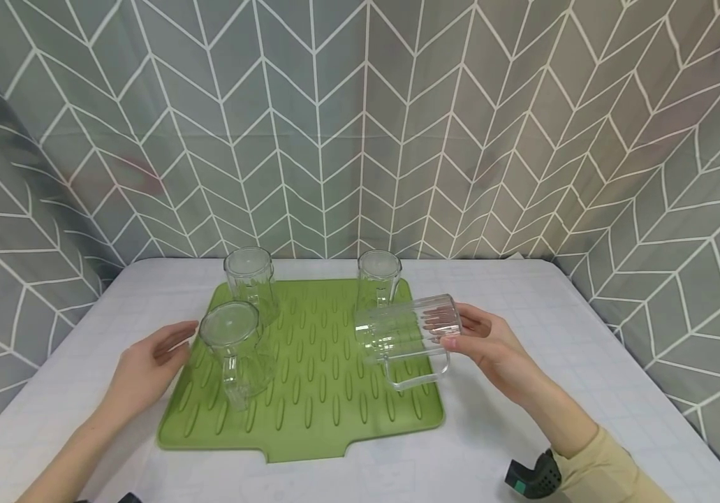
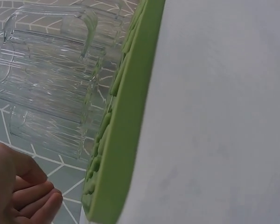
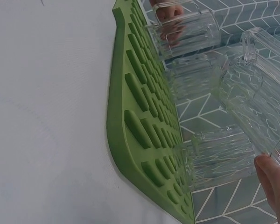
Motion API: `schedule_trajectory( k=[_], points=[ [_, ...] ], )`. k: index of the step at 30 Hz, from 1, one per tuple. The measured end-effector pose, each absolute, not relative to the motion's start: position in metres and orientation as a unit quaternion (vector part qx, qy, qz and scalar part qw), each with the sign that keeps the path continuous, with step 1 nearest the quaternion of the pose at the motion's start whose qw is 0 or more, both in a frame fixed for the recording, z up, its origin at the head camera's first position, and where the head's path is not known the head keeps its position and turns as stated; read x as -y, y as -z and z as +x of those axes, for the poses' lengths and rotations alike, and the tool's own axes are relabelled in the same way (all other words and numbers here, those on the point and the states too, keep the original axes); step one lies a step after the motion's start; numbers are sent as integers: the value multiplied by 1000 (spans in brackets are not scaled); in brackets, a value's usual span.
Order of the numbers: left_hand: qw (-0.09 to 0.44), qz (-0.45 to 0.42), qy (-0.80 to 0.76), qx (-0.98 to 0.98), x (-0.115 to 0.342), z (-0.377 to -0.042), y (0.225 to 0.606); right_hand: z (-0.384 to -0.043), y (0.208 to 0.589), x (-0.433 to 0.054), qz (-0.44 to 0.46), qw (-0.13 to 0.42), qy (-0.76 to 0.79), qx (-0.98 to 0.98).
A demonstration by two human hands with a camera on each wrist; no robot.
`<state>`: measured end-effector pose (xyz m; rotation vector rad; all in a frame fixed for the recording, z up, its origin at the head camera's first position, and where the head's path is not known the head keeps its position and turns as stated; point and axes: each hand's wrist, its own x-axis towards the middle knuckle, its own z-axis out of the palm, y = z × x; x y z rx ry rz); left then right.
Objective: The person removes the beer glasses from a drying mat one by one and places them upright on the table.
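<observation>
My right hand (image 1: 491, 349) grips one end of a clear glass mug (image 1: 406, 328), thumb on the near side. That mug is tipped almost onto its side above the right part of a green drying mat (image 1: 306, 433), its handle toward me. Beside the mat's left edge is my left hand (image 1: 146, 370), fingers loosely bent and holding nothing. Closest to it stands another glass mug (image 1: 234, 339) on the mat; in the left wrist view a gap separates the fingers (image 2: 35, 200) from the glass.
Two more glass mugs stand at the mat's back corners, one at the left (image 1: 249, 276) and one at the right (image 1: 380, 276), the latter partly behind the held mug. A white cloth (image 1: 510, 440) covers the table. A patterned curtain (image 1: 347, 126) rises behind and at both sides.
</observation>
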<state>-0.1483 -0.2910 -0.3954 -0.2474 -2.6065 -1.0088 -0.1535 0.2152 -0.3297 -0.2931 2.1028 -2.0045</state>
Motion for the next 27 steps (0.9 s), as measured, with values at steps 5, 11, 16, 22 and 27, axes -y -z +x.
schedule_trajectory(
  k=[5,11,16,22,27],
  points=[
    [183,-86,372,906,292,-146,386,-154,332,-213,-105,110,687,-711],
    [200,-87,373,902,290,-142,369,-154,333,-213,-106,110,691,-706],
    [202,-91,378,899,287,-139,360,-154,334,-212,-111,109,696,-701],
    [205,-93,377,898,280,-137,354,-154,334,-211,-102,111,693,-706],
    [235,-104,379,889,274,-136,344,-153,334,-210,-104,109,693,-705]
  ],
)
